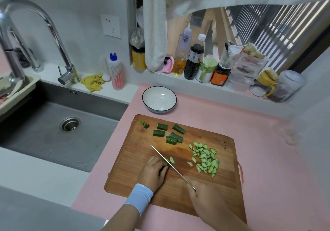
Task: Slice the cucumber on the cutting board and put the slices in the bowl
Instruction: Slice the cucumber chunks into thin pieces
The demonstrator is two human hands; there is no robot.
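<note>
My left hand [153, 172] is on the near-left part of the cutting board [135, 182]. Its fingers are curled down over a cucumber piece [168, 164], pinning it. Most of the piece is hidden under my knuckles; only a green end shows at the blade.

My right hand [201, 193] grips the knife [171, 166]. The handle is buried in my fist, and the blade runs out diagonally up-left across the board, edge down, right against my left fingertips. One cut slice [172, 160] lies just on the blade's right side.

Key relation: the piece lies left of the blade, and its long axis probably runs crosswise to it, though too much is covered to be sure. The left hand is the nearer one and is already on it. For the next cut I judge the left fingers should creep back leftward and the blade follow. Fingertips so close to the edge are the risk.

The pile of slices [205, 159] is mid-right on the board, apart from the knife. Several uncut chunks [169, 134] lie at the far-left end, between my hands and the bowl [159, 97]. The bowl stands on the pink tabletop [267, 159] just beyond the board's far edge, with no slices in it. My guess is that slicing is about midway and the transfer has not started.
</note>
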